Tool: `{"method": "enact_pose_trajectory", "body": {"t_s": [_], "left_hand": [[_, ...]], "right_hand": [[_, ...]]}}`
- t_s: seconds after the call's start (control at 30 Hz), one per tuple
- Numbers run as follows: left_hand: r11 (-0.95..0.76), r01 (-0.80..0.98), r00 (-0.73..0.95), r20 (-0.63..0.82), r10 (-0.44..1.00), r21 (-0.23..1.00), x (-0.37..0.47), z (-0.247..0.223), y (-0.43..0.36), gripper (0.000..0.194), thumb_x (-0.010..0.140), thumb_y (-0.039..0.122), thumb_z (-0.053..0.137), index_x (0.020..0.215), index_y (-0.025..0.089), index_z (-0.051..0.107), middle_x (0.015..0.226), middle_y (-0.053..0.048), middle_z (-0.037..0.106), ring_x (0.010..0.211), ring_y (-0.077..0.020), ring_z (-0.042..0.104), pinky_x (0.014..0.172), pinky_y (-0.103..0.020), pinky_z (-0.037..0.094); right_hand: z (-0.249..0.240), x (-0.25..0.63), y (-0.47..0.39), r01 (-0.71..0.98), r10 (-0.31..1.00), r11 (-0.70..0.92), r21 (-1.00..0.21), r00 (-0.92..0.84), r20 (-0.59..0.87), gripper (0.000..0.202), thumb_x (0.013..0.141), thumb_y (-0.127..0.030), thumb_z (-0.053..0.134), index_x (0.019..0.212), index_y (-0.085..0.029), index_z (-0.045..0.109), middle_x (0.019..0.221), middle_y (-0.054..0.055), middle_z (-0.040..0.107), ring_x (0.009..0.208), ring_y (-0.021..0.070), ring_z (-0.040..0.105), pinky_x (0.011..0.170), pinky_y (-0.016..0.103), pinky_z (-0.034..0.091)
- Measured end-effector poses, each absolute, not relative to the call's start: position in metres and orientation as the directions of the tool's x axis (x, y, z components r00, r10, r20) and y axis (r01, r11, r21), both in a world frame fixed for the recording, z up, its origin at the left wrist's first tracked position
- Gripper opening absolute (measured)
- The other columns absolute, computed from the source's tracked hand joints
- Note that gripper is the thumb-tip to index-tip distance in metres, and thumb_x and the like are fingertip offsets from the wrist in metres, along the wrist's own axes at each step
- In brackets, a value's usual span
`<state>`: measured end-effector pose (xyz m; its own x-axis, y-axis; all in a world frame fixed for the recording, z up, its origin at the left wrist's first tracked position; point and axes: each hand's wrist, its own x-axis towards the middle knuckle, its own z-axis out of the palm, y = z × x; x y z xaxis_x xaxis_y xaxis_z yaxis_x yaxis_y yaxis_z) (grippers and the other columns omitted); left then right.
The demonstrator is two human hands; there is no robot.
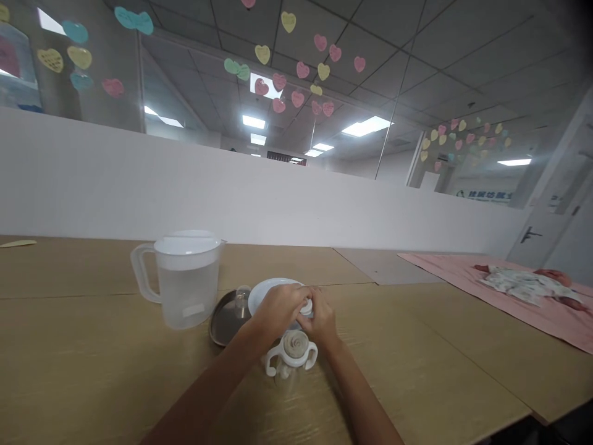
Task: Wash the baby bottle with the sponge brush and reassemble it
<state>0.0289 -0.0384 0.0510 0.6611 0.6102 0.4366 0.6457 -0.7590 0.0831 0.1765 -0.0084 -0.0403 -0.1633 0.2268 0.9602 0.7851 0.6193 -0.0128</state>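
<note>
Both limbs are presenting bare over their whole visible length. The left forearm is showing a long, smooth outline, broadening toward the near side and tapering toward the far end. The right forearm is showing a matching slim, tapering shape. The left hand is displaying a bare, gently rounded back. The right hand is likewise appearing bare, narrow at the wrist and wider across the knuckles. Fingers are partly overlapping; nail detail is appearing too small to judge.
</note>
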Motion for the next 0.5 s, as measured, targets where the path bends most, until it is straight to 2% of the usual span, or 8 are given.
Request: {"method": "enact_pose_trajectory", "body": {"t_s": [0.13, 0.2, 0.33, 0.5], "left_hand": [[-0.741, 0.660, 0.730, 0.337, 0.594, -0.123, 0.039, 0.057, -0.060, 0.013, 0.078, 0.008, 0.050, 0.082, 0.016, 0.059, 0.081, -0.008, 0.068, 0.078, -0.0241, 0.063, 0.063, -0.031, 0.044], [-0.743, 0.642, 0.758, 0.303, 0.578, -0.187, 0.043, 0.059, -0.070, 0.016, 0.073, 0.004, 0.052, 0.083, 0.015, 0.058, 0.079, -0.009, 0.067, 0.077, -0.0266, 0.063, 0.063, -0.033, 0.045], [-0.752, 0.623, 0.771, 0.331, 0.544, -0.215, 0.045, 0.062, -0.081, 0.023, 0.069, 0.002, 0.054, 0.087, 0.015, 0.057, 0.078, -0.010, 0.067, 0.076, -0.0274, 0.063, 0.061, -0.033, 0.045], [-0.791, 0.532, 0.835, 0.348, 0.428, -0.304, 0.044, 0.061, -0.089, 0.020, 0.066, 0.003, 0.055, 0.083, 0.014, 0.058, 0.070, -0.008, 0.066, 0.069, -0.0244, 0.062, 0.066, -0.035, 0.044]], "right_hand": [[-0.043, 0.188, -0.003, 0.740, 0.082, 0.669, 0.077, -0.176, 0.981, 0.023, 0.086, -0.036, 0.043, 0.097, -0.017, 0.050, 0.076, 0.005, 0.057, 0.070, 0.0181, 0.052, 0.064, 0.031, 0.040], [-0.042, 0.196, 0.000, 0.728, 0.020, 0.672, 0.138, -0.204, 0.979, 0.019, 0.087, -0.033, 0.040, 0.097, -0.019, 0.049, 0.072, 0.003, 0.055, 0.066, 0.0172, 0.049, 0.062, 0.030, 0.038], [-0.039, 0.205, 0.000, 0.767, -0.067, 0.607, 0.205, -0.208, 0.976, 0.016, 0.087, -0.026, 0.039, 0.101, -0.021, 0.045, 0.070, 0.001, 0.053, 0.063, 0.0167, 0.047, 0.064, 0.031, 0.036], [-0.040, 0.207, -0.001, 0.796, -0.123, 0.568, 0.207, -0.167, 0.978, 0.027, 0.085, -0.017, 0.043, 0.111, -0.024, 0.039, 0.068, -0.002, 0.052, 0.062, 0.0157, 0.047, 0.071, 0.033, 0.039]]}}
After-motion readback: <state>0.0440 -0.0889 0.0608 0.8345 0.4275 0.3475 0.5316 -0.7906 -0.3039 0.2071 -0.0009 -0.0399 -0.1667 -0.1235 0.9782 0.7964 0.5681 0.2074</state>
